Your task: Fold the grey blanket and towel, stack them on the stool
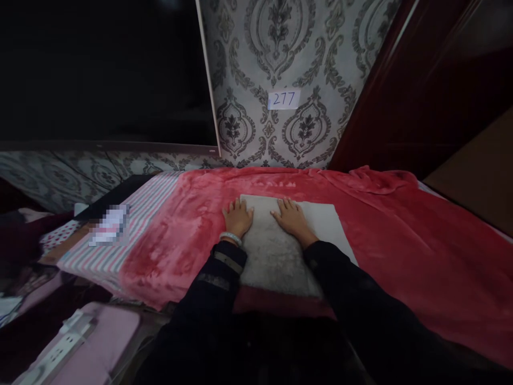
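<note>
A grey, fabric-like sheet [272, 256] lies flat on a red plush blanket [168, 235]. A paler white part [328, 224] shows along its right side; whether it is a separate layer I cannot tell. My left hand [238, 218] rests at the sheet's upper left edge, palm down with the fingers spread, a light bangle round the wrist. On the sheet's upper middle, my right hand [292, 216] lies flat with its fingers apart. Both hands are open and hold nothing.
A striped cloth [148, 208] with a blurred-out item [110, 225] on it lies left. A large dark screen [104, 75] hangs above. At lower left a power strip [60, 353] sits on a pink surface [116, 326]. A paper marked 277 [284, 99] is on the patterned wall.
</note>
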The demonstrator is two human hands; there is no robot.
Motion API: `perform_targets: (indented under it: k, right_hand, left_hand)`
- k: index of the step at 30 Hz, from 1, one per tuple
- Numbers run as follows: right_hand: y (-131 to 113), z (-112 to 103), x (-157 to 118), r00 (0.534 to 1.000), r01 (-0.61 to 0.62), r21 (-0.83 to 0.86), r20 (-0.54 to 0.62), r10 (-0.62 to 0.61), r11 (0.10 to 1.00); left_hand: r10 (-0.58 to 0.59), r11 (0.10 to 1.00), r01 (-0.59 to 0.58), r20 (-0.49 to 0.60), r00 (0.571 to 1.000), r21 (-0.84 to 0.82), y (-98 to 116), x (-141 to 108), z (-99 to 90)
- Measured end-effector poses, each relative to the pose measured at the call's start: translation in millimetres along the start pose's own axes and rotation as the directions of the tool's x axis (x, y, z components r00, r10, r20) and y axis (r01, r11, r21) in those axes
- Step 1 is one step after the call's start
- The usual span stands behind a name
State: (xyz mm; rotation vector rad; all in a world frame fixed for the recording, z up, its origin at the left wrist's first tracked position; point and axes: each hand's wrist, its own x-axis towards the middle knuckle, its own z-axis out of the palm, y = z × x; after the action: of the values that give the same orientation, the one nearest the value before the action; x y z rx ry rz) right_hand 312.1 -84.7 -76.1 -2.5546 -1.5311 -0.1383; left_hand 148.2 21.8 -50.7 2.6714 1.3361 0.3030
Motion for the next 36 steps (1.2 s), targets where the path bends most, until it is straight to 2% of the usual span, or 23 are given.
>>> perform_targets:
  k: [4,7,9,11,13,15,19,24,27,29,31,34,36]
  right_hand:
    - [-0.7,-1.4,-1.1,1.0,0.008,-0.014,0.001,-0.008,1.0]
    - [-0.7,-1.0,-1.2,1.0,0.001,-0.008,0.022,-0.001,1.0]
    - [-0.4,0.3,-0.6,1.0,-0.006,0.003,0.026,0.006,1.0]
    - [0.5,1.8,0.2,1.0,-0.007,0.012,0.016,0.007,1.0]
    - [1.6,2.9,0.9,1.0,0.004,0.019,-0.004,-0.004,1.0]
    - [2.7,3.0,1.4,1.0,0.011,0.029,-0.013,-0.011,1.0]
    - [3.6,1.5,0.3,1.0,0.01,0.049,0.006,-0.01,0.999]
    - [-0.1,-7.4,-0.1,0.999,-0.008,0.085,0.04,0.005,0.996]
    - [-6.4,-22.0,-1.4,0.994,-0.054,0.128,0.101,0.042,0.99]
    - [-12.6,-32.0,-10.7,0.982,-0.123,0.166,0.164,0.095,0.978]
    - [-19.5,-36.4,-31.6,0.985,-0.116,0.19,0.152,0.088,0.975]
    - [-28.2,-29.3,-78.7,0.998,0.058,0.161,0.023,-0.062,0.985]
    - [-31.7,-20.4,-108.0,0.99,0.138,0.119,-0.012,-0.138,0.983]
  left_hand:
    - [-0.032,0.999,0.032,0.032,0.999,0.011,-17.7,-3.5,-7.9]
    - [-0.085,0.995,0.085,0.0,0.996,0.054,-26.9,-12.8,-18.4]
    - [-0.068,0.994,0.07,-0.028,0.997,0.08,-25.1,-25.1,-23.4]
    - [0.092,0.991,-0.088,-0.03,0.995,0.102,-17.2,-42.2,-22.6]
    - [0.305,0.947,-0.304,0.01,0.952,0.108,-7.7,-61.3,-15.8]
    - [0.409,0.906,-0.411,0.043,0.912,0.103,-1.9,-77.9,-6.6]
    - [0.351,0.928,-0.354,0.044,0.935,0.117,-7.7,-94.6,1.6]
    - [0.217,0.966,-0.232,0.134,0.967,0.111,-26.3,-102.7,-6.4]
    - [0.194,0.972,-0.21,0.146,0.97,0.102,-31.0,-106.2,-9.2]
    - [0.2,0.971,-0.215,0.144,0.969,0.1,-31.1,-107.2,-10.0]
    - [0.207,0.971,-0.221,0.143,0.968,0.095,-30.2,-107.5,-10.6]
    - [0.218,0.97,-0.231,0.146,0.965,0.077,-28.2,-107.5,-11.0]
    - [0.226,0.969,-0.237,0.143,0.964,0.066,-27.6,-107.1,-10.5]
